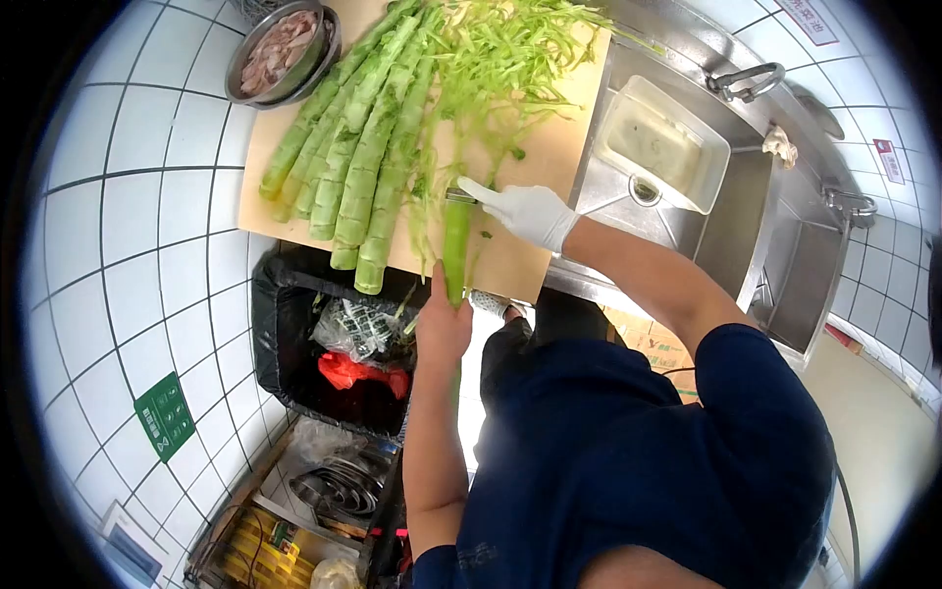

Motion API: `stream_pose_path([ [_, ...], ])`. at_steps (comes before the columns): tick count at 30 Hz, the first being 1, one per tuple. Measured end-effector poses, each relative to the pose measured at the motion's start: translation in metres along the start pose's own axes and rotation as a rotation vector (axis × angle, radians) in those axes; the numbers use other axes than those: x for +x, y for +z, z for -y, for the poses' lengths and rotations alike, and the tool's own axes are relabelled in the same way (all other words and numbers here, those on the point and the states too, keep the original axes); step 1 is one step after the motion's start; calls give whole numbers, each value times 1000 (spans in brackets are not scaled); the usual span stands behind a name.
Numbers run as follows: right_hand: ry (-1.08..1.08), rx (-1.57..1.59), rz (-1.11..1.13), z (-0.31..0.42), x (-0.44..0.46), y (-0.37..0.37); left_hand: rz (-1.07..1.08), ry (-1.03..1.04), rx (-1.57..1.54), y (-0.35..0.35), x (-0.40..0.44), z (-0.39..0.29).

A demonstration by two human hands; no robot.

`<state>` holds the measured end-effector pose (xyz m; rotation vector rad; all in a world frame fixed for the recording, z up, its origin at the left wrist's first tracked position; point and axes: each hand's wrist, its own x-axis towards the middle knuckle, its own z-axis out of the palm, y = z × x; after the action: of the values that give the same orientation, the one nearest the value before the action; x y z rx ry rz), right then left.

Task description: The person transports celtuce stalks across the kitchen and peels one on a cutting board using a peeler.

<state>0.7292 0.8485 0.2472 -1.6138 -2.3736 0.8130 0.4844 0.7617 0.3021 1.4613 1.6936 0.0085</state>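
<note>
My bare left hand (444, 322) is closed around the lower end of a celtuce stem (456, 245), whose side looks smooth and bright green. The stem points away from me over the front edge of the cutting board (535, 257). My right hand (530, 213), in a white glove, grips a peeler (459, 195) whose metal head lies across the stem near its far end. To the left, several thick celtuce stems (378, 157) with ringed skin lie side by side on the board. A heap of green peelings (510, 49) covers the board's far part.
Metal bowls with raw meat (282, 51) stand at the back left. A steel sink (628, 201) with a white plastic tub (662, 142) is on the right. Below the board's left front sits a black-lined bin (285, 344) with waste; several nested metal bowls (339, 488) are on a lower shelf.
</note>
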Motion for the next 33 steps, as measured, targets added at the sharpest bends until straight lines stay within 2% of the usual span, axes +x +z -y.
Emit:
stream_pose_path([
  [2,21,17,58,4,-5,1,-23,36,0,3,-2,11],
  [5,-59,55,53,-1,-7,0,-16,61,-34,5,-6,11],
  [7,490,487,122,-21,21,-43,-34,52,-27,8,-12,11],
  [9,582,488,109,-23,24,-52,-81,61,37,8,-12,13],
  [11,182,25,36,-27,13,-32,-86,60,51,11,-2,15],
  [12,124,110,-19,-22,5,-18,-51,48,70,14,-12,21],
  [18,47,19,167,5,-14,-8,-66,72,201,16,-14,16],
  [21,-3,-49,185,10,-13,-17,-98,76,287,23,-13,18],
  [24,275,-42,114,-47,8,-26,-47,12,358,17,-18,7],
  [27,85,-64,-23,-29,-7,4,-61,44,304,19,-17,8],
  [31,55,-6,76,4,-17,5,-72,54,184,20,-13,15],
  [33,19,3,100,9,-19,3,-29,-4,41,17,-11,17],
])
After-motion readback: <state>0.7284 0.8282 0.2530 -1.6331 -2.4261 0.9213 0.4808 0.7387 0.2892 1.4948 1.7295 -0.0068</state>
